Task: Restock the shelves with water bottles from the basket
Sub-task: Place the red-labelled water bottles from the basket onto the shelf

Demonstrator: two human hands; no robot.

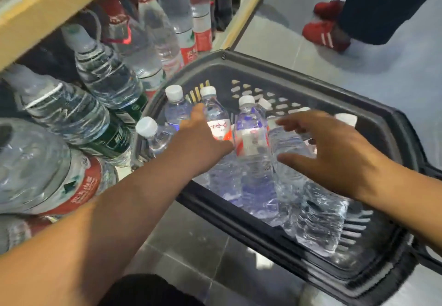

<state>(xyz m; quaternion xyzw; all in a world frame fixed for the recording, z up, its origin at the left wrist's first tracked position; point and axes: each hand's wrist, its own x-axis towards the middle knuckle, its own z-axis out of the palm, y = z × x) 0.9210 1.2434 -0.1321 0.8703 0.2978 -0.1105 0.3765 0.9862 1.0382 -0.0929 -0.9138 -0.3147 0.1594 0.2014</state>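
**Both hands in basket; left grasp unconfirmed**

The dark grey slotted plastic basket [239, 222] stands on the grey tiled floor [358, 78], just beside the low shelf bay. It holds white-capped clear plastic water bottles [251, 135], some upright and some lying.

The left hand [205, 138] is against a small clear bottle with a red-and-white label [218, 126]. The thumb lies along that bottle's left side. The fingers are hidden beyond the hand, so I cannot tell whether it grasps.

The right hand [334, 152] is released. Its fingers are spread over a lying clear ribbed bottle [287, 143], but motion blur leaves contact unclear.

Left of the basket, large clear bottles with red or green labels [102, 78] crowd the bay under a pale yellow shelf edge [47, 11], several of them tilted. Their rear rows are in shadow.

A second person's red shoes [325, 35] and dark trouser leg [382, 1] stand on the floor beyond the basket, cut off by the frame. The basket's right end is also cut off.
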